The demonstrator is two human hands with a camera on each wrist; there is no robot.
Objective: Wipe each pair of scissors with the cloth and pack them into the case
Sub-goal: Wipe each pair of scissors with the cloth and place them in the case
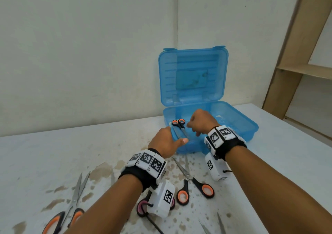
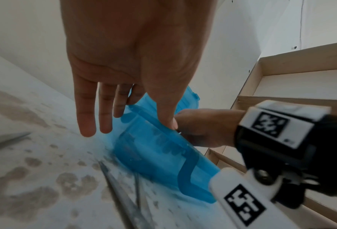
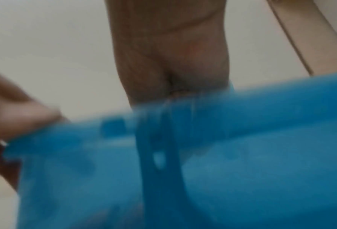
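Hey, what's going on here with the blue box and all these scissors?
A person is packing scissors into an open blue case on a stained table. One small orange-handled pair already lies inside. The left hand rests open at the case's front edge, and the right hand reaches inside. Several more pairs, like the orange-handled one, lie on the table.

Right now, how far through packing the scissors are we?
Early. One orange-handled pair lies in the open blue case, with the right hand over it and the left hand at the case's front edge. At least three pairs wait on the table: orange-handled, orange-handled, pink-handled. No cloth shows.
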